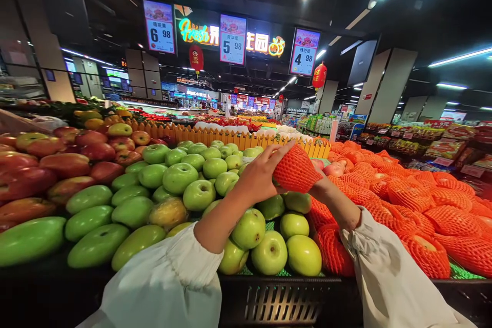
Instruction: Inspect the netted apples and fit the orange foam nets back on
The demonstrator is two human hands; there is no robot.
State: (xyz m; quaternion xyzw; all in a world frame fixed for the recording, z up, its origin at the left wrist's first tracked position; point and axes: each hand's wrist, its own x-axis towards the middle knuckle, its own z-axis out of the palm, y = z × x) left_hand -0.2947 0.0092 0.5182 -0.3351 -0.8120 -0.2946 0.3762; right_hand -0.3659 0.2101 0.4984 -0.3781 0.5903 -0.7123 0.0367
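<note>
Raised over the heap of green apples (200,195), my left hand (259,177) is closed around the left side of a fruit in a red foam net (295,170). Its fingers reach over the top of the net. My right hand (321,189) meets the same fruit from the right; its fingers are hidden behind the net, and the wrist shows below. The net covers the fruit, so its kind cannot be made out. Just below the hands lie several green apples (269,252). To the right is a pile of fruits in red foam nets (409,195).
Red apples (90,151) and long green fruits (98,243) lie to the left. A black slotted crate edge (284,300) runs along the front. Behind the fruit stands a low yellow picket fence (207,137). Price screens (232,39) hang overhead, and packaged-goods shelves (442,146) stand right.
</note>
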